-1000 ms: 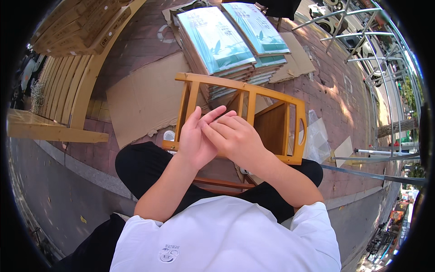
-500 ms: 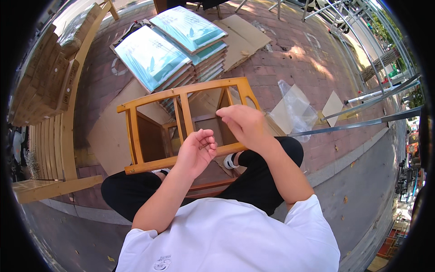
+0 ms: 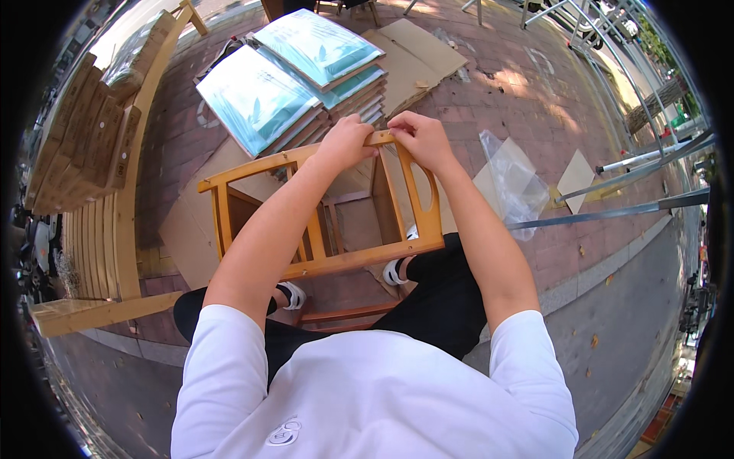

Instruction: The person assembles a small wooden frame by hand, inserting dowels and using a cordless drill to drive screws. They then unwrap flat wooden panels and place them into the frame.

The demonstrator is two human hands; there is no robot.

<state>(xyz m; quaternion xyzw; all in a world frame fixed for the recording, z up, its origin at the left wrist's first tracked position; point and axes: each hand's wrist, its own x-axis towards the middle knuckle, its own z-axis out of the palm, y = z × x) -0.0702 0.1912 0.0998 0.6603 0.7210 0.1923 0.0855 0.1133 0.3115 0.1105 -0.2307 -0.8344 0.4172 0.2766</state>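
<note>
A yellow-brown wooden furniture frame (image 3: 355,262) stands between my legs, with uprights joining its near and far rails and an oval cutout in its right end. My left hand (image 3: 349,143) is closed over the far rail, left of its right corner. Beside it, my right hand (image 3: 423,141) pinches with thumb and forefinger at that corner. Whatever is in the pinch is too small to make out. Small metal fastener heads dot the rails. Dark brown panels show inside the frame, and my left forearm covers part of its left side.
Flat panels (image 3: 256,99) with blue-green film are stacked beyond the frame, beside flattened cardboard (image 3: 428,53). A wooden bench (image 3: 122,222) bearing brown boxes (image 3: 88,145) runs along the left. On the right lie clear plastic wrap (image 3: 511,187) and metal poles (image 3: 612,213).
Both hands have moved away from me, from above the frame's middle to its far rail. The left hand now grips the rail, and the right pinches at the corner. The frame has shifted slightly.
</note>
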